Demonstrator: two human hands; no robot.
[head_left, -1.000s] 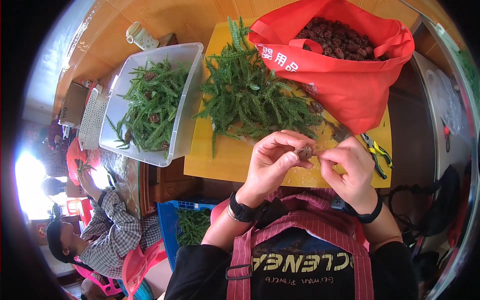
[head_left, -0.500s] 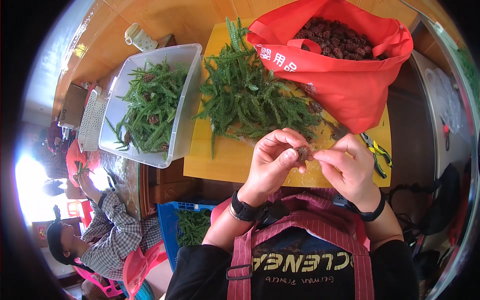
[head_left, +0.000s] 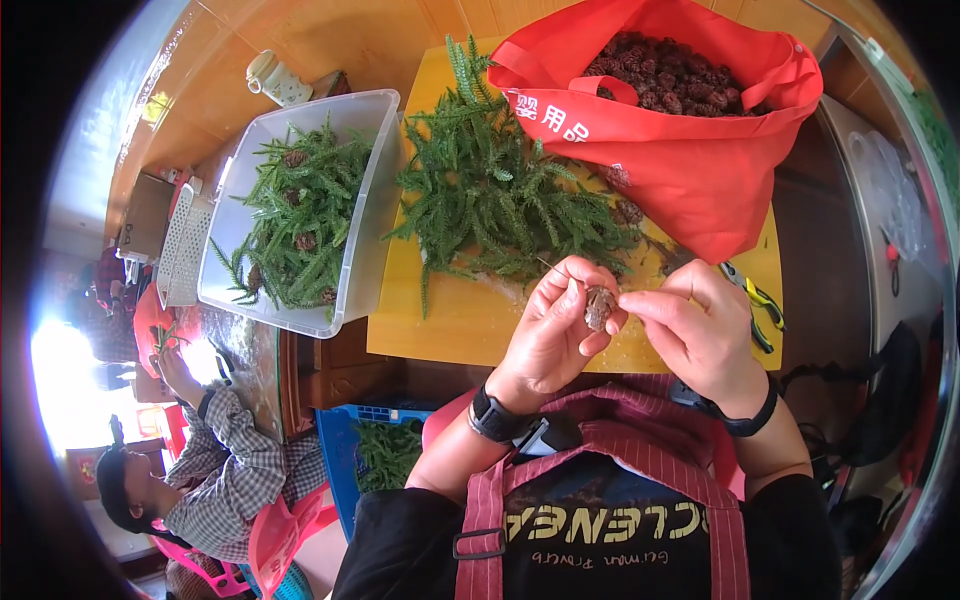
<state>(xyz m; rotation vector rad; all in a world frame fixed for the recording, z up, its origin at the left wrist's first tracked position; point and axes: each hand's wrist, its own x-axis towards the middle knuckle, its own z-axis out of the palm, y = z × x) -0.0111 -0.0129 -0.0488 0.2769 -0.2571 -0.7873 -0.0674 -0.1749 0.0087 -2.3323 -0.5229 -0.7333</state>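
Hands (head_left: 630,320) barely shifted, both pinching the small brown pine cone (head_left: 599,306), long axis near-upright.

Around your yellow board (head_left: 470,325): a heap of green sprigs (head_left: 500,200) on it; red bag (head_left: 690,165) of brown cones (head_left: 670,75) at its far right; clear tub (head_left: 360,250) of sprigs just left; yellow-handled pliers (head_left: 755,305) at its right edge; blue crate (head_left: 340,450) below.

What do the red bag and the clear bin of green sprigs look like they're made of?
Red bag: likely non-woven fabric, matte; it slumps and creases softly, with sewn loop handles. Clear bin: looks like translucent rigid plastic, smooth and slightly glossy; its straight walls let the sprigs show through.
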